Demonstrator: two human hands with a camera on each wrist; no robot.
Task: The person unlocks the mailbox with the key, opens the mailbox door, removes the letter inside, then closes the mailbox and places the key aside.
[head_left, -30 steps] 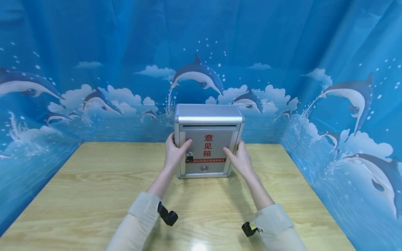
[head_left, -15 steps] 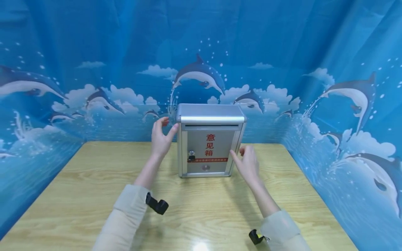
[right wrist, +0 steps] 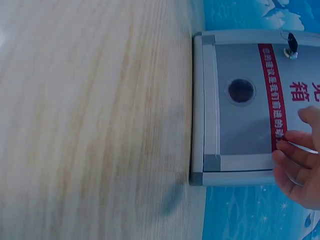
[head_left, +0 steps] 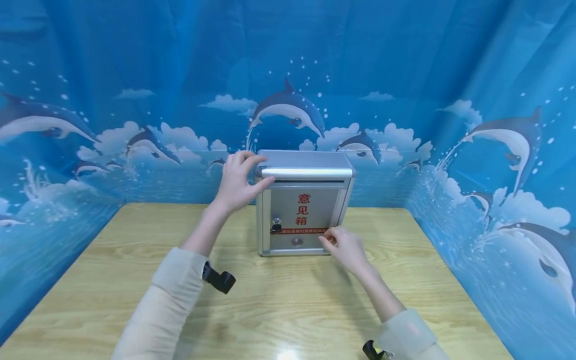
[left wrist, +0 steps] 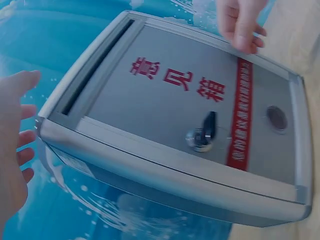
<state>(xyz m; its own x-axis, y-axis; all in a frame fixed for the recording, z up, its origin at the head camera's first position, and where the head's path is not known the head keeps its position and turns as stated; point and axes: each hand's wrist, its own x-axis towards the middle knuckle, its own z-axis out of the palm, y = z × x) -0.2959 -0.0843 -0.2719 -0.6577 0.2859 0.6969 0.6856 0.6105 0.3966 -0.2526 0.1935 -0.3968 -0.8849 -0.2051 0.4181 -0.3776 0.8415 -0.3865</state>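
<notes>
A silver metal suggestion box [head_left: 307, 210] with red lettering stands upright on the table. On the left of its door is a lock with a black-headed key [left wrist: 210, 127]. At the box's upper left corner is my left hand [head_left: 238, 182], thumb and fingers spread; the left wrist view shows a small gap between the fingers and the corner. My right hand [head_left: 347, 250] is in front of the door's lower right part, its fingers loosely bent with nothing in them. Whether its fingertips touch the door I cannot tell. A narrow slot [left wrist: 97, 67] runs below the top edge.
The wooden table [head_left: 148, 270] extends around the box. Blue curtains [head_left: 180, 60] printed with dolphins hang behind it and along both sides. A black wrist camera [head_left: 220, 280] sticks out from the left sleeve, another [head_left: 371, 350] from the right.
Both hands have come off the box's sides. The left moved up to the upper left corner; the right moved down to the lower right front. The box stays in place.
</notes>
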